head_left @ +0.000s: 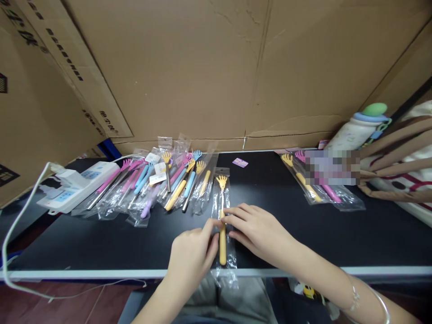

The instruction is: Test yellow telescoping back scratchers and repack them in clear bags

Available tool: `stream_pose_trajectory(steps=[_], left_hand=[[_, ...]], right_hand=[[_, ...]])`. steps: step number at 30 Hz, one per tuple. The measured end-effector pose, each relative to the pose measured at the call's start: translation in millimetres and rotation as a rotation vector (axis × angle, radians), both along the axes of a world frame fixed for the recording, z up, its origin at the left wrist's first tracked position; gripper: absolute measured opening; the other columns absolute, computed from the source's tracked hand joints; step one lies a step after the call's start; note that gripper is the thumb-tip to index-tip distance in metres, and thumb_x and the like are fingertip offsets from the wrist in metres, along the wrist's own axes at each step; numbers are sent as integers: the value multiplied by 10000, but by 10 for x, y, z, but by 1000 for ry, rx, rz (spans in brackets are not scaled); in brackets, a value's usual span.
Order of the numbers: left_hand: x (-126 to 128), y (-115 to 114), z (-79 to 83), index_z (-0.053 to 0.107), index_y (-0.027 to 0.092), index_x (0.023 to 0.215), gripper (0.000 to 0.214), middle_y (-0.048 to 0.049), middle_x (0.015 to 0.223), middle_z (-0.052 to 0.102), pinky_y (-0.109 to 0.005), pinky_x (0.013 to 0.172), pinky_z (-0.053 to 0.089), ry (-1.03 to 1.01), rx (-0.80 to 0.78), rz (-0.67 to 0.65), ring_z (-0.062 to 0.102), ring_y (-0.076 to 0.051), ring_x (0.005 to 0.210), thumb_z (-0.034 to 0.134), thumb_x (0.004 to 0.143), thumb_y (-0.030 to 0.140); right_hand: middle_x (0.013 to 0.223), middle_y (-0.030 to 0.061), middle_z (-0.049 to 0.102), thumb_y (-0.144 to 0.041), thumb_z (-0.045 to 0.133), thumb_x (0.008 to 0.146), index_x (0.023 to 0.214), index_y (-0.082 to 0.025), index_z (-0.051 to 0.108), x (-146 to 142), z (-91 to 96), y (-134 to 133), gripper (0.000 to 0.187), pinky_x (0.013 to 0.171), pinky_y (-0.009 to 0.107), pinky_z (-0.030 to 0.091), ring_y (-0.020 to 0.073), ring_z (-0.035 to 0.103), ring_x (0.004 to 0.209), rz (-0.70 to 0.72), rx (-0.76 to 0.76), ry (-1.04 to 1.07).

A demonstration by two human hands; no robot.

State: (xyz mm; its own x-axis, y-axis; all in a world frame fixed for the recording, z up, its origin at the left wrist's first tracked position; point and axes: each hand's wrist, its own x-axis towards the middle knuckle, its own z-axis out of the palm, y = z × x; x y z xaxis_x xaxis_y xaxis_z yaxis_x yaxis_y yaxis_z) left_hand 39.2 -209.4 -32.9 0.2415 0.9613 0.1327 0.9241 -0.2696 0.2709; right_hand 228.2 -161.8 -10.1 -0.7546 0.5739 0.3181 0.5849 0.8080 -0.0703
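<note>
A yellow back scratcher in a clear plastic sleeve (222, 198) lies lengthwise on the black table (101, 243), its claw end pointing away from me. My left hand (191, 256) rests on the left side of the sleeve near the handle, fingers curled against it. My right hand (254, 229) lies on the right side, fingertips pinching the sleeve at the middle of the scratcher. The sleeve's near end hangs over the table's front edge.
A pile of bagged scratchers (162, 184) in pink, blue, yellow and purple lies at the back left, beside a white power strip (79, 184). Two more bagged scratchers (313, 184) lie at the right. A small pink label (240, 162) sits near the cardboard wall. A bottle (357, 128) and bag stand far right.
</note>
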Motion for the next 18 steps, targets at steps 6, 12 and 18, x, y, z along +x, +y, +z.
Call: stream_pose_trajectory(steps=[6,12,18], left_hand=[[75,113,64,508,233,1023,166,14,680,603,-239,516,338,38,95,-122,597,-173,603,448,878,289],[-73,449,353,570,250,958,130,29,665,617,-228,578,384,70,75,-296,593,-168,702,490,878,313],[-99,1314,502,599,239,995,174,-10,916,661,-256,746,423,143,258,-304,540,-188,963,483,873,283]], right_hand=[[1074,64,626,-221,473,904,1087,-214,598,123,92,58,222,814,345,480,184,561,959,-5,-111,0],[1019,30,638,-243,461,909,1056,-243,608,260,288,255,208,796,298,471,166,565,937,13,-220,-3],[989,55,668,-270,445,903,998,-219,646,298,419,1012,228,777,295,436,195,587,935,-318,33,-60]])
